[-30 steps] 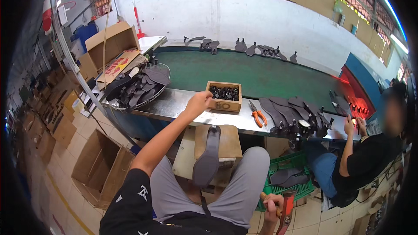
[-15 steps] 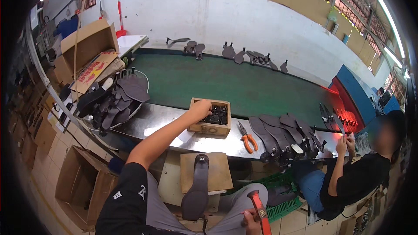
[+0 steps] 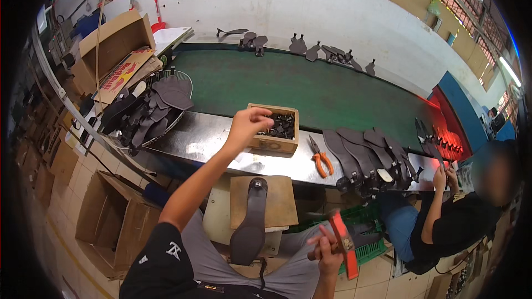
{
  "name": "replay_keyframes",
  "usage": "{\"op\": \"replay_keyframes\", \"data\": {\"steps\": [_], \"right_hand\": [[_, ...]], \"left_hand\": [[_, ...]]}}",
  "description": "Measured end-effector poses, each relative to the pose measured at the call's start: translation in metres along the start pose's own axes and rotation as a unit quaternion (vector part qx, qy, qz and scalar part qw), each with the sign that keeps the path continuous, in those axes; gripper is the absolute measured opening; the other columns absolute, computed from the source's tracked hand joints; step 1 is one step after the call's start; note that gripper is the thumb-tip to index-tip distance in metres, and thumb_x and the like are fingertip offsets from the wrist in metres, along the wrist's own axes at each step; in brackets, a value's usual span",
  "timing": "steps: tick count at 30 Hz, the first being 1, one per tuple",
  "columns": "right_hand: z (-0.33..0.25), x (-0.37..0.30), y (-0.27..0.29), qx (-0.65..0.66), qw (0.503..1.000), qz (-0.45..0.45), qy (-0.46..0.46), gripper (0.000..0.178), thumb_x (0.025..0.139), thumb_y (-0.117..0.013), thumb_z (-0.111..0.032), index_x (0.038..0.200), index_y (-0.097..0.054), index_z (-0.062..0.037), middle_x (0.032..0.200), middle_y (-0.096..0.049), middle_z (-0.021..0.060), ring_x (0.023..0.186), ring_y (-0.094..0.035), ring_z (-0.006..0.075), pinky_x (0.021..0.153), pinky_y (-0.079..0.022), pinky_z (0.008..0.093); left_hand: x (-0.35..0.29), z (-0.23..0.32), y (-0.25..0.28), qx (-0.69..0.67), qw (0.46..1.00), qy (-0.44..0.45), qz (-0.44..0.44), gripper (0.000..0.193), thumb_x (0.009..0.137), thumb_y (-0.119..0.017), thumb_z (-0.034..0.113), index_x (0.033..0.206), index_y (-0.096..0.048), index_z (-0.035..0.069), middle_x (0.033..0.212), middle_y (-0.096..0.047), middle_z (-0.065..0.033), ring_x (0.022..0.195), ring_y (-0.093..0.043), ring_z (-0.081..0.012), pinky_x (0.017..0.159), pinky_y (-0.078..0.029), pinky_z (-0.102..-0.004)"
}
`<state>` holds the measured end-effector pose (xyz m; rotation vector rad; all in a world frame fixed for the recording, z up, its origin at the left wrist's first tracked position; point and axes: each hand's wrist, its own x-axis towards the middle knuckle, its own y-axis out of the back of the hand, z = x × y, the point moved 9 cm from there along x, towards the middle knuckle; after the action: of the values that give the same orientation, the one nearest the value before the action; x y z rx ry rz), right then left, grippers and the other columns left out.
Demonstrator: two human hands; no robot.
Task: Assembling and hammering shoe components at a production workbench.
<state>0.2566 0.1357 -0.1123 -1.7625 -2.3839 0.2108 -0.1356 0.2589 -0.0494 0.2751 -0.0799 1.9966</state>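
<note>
Shoe sole [image 3: 248,238], dark grey, lay nearer the person than the wooden box [image 3: 272,145], heel end on a tan board, toe past the board's edge toward the lap. Beyond the box rose a white wall [image 3: 310,5], bent by the lens. Between wall and box stretched a green belt [image 3: 288,77], more soles lined along its far edge. Under the box ran a narrow, shiny metal tabletop [image 3: 208,138], its near edge just in front of the box. Well to the right of the box sat a co-worker [image 3: 454,216], whose small work was hard to make out. Left of the box, a wire basket [image 3: 192,97] was heaped with soles; below and right, a green crate [image 3: 370,251] was partly hidden by the person's leg.

Both hands were raised. The left hand [image 3: 248,127] hid the box's left side, fingers curled; whether they pinched anything could not be told. The right hand [image 3: 328,250], nearer the person and right of the box, gripped a red hammer [image 3: 346,243], some fingers extended. Orange-handled pliers [image 3: 321,160] and a row of soles crowded the box's right; the widest room for moving lay beyond it, over the belt. Small black pieces [image 3: 285,124] filled the box.
</note>
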Motion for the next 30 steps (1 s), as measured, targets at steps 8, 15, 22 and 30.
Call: {"op": "replay_keyframes", "data": {"steps": [8,15,22,30], "right_hand": [[-0.062,0.030,-0.081,0.040,0.994,-0.089,0.048,0.042,0.095,-0.073,-0.019,0.127,-0.063,0.0073,0.098,-0.071,0.0160,0.048,-0.043,0.0031,0.044,-0.033,0.0197],[-0.072,0.007,-0.106,0.098,0.983,-0.157,0.009,0.032,0.089,-0.076,-0.009,0.119,-0.072,-0.0001,0.104,-0.071,0.0058,0.080,-0.061,0.0093,0.073,-0.048,0.0237],[-0.075,-0.002,-0.097,0.117,0.984,-0.132,-0.010,0.024,0.085,-0.078,0.002,0.109,-0.072,0.0043,0.104,-0.073,0.0131,0.081,-0.066,0.0123,0.068,-0.053,0.0247],[-0.084,0.005,-0.108,-0.062,0.980,-0.161,0.097,0.019,0.089,-0.075,0.002,0.107,-0.068,0.0018,0.108,-0.074,0.0149,0.084,-0.068,0.0141,0.072,-0.055,0.0255]], "left_hand": [[-0.206,0.149,-0.039,0.094,0.951,-0.293,0.015,0.020,0.088,-0.075,-0.003,0.107,-0.068,0.000,0.108,-0.074,-0.0176,0.097,-0.073,-0.0221,0.084,-0.059,-0.0302],[-0.285,0.191,-0.057,0.303,0.822,-0.480,-0.033,0.021,0.085,-0.072,0.005,0.106,-0.071,0.004,0.115,-0.074,-0.0138,0.107,-0.072,-0.0267,0.090,-0.057,-0.0382],[-0.279,0.181,-0.055,0.197,0.872,-0.447,-0.046,0.020,0.085,-0.073,0.003,0.105,-0.071,0.003,0.115,-0.073,-0.0144,0.108,-0.071,-0.0285,0.094,-0.055,-0.0373],[-0.250,0.132,-0.048,0.048,0.980,-0.190,-0.032,0.021,0.085,-0.076,-0.004,0.105,-0.073,0.001,0.107,-0.068,-0.0122,0.094,-0.069,-0.0221,0.078,-0.059,-0.0308]]}}
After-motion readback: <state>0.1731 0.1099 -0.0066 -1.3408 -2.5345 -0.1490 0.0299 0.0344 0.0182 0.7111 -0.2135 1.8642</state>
